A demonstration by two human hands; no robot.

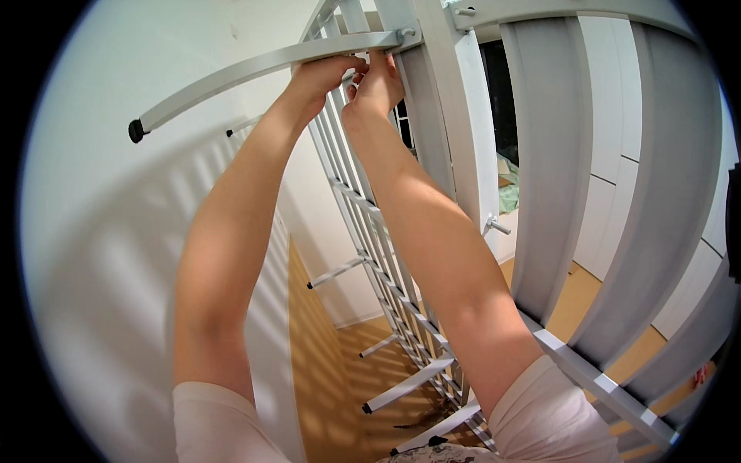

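A white metal bed frame stands tipped on its side, its slats [540, 154] upright to my right. My arms are raised to a square-tube leg [255, 68] with a black end cap [137, 130], jutting left from the frame's post [471, 123]. Just under the leg's inner end, my left hand [328, 79] is closed, its fingertips meeting my right hand. Beside it my right hand [378, 85] is bent with curled fingers, close to the joint. A bolt [406, 34] shows there above the hands. Whatever small thing the fingers grip is hidden.
Another bolt [498, 225] sticks out of the post beside my right forearm. More capped legs, such as a lower leg [409, 384], point left beneath my arms. A pale wall [100, 231] rises at left; white cabinets [610, 185] stand behind the slats. The floor [320, 386] is wood-coloured.
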